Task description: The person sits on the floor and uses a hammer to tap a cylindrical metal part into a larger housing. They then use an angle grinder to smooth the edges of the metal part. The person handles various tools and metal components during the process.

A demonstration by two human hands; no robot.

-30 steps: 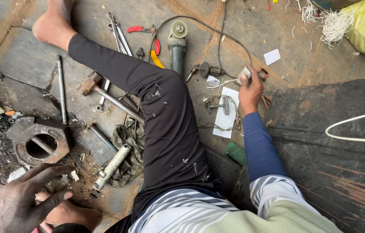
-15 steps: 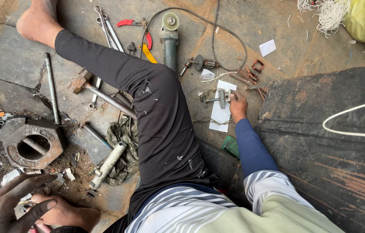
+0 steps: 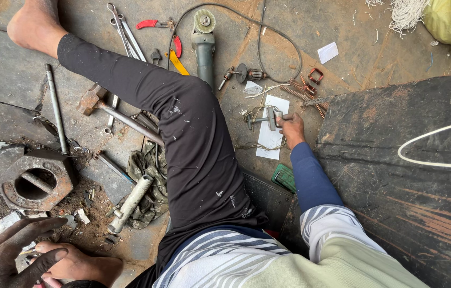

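Note:
My right hand (image 3: 292, 129), in a blue sleeve, reaches forward and closes its fingers on the end of a small metal clamp-like tool (image 3: 266, 118). The tool lies on a white paper strip (image 3: 269, 140) with thin wire tangled about it. My left hand (image 3: 4, 257), black with grease, hovers at the bottom left with its fingers spread and nothing in it. It hangs just above my bare foot (image 3: 78, 264). My other leg (image 3: 182, 128), in black trousers, stretches across the ground between the two hands.
An angle grinder (image 3: 204, 45), red-handled pliers (image 3: 153, 24), wrenches (image 3: 124, 32), a hammer (image 3: 91, 100) and a steel rod (image 3: 54, 106) lie ahead. A rusty round housing (image 3: 36, 182) and a pale pipe (image 3: 130, 202) sit left. A black sheet (image 3: 406, 186) with white cable (image 3: 438, 133) covers the right.
My right hand has drawn back toward me from the copper bits near the sheet's edge and closed on the metal tool on the paper. My left hand stays spread.

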